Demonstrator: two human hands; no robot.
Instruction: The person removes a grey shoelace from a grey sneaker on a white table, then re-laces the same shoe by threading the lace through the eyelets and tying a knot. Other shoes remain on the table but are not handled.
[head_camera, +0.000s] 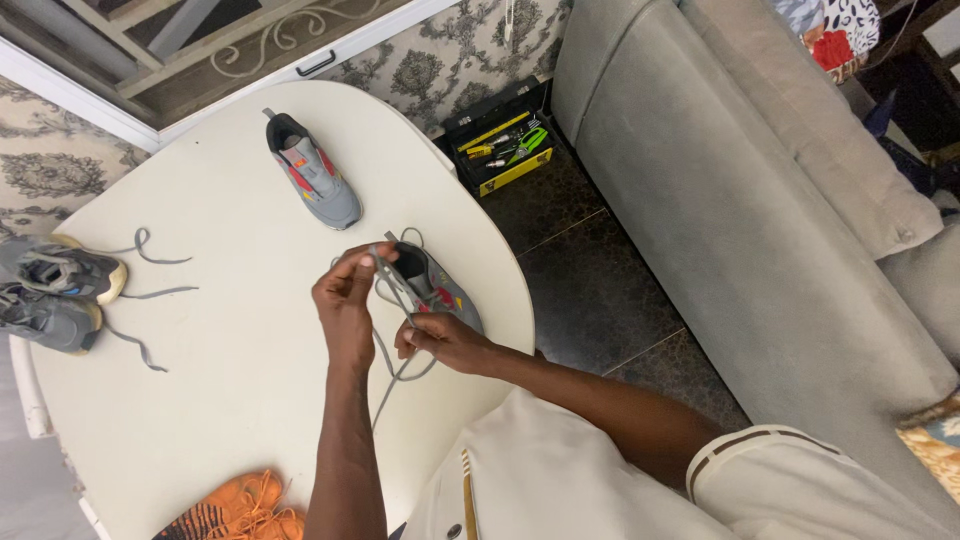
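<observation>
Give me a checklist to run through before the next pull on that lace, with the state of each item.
1. Left hand pinches the lace: ok.
2. Right hand has its grip on the lace by the shoe: ok.
3. Grey shoe rests flat on the white table: ok.
4. Lace threaded through every eyelet: cannot tell, hands cover them.
5. Loose lace end clear of the table edge: not ok, it trails toward the person.
6. Matching shoe within easy reach: ok.
</observation>
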